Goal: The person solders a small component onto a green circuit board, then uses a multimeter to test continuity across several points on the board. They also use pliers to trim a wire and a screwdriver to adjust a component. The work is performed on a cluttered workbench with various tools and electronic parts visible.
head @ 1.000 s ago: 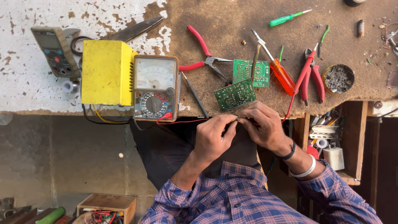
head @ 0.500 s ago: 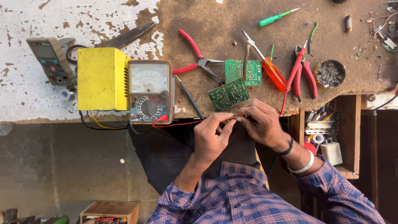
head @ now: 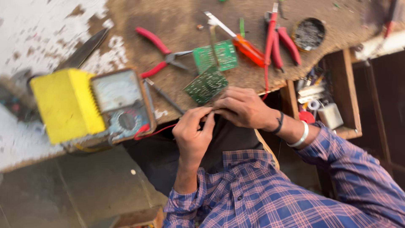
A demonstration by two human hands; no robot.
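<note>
My left hand (head: 192, 134) and my right hand (head: 244, 107) meet just below the bench edge, fingertips pinched together on a small piece that the fingers hide. A red lead (head: 157, 131) runs from the analog multimeter (head: 120, 105) toward my left hand. A dark green circuit board (head: 206, 86) lies on the bench right above the fingers, with a lighter green board (head: 216, 56) behind it. My right wrist wears a black band and a white bangle.
A yellow box (head: 65, 105) sits left of the meter. Red-handled pliers (head: 162, 57), an orange screwdriver (head: 249, 46), red cutters (head: 278, 40) and a round tin (head: 309, 33) lie on the worn bench (head: 177, 21). An open wooden drawer (head: 344, 97) with small parts is at right.
The view has tilted and moved closer, shifting the bench up and leftward. Both hands stay pinched together at the bench edge.
</note>
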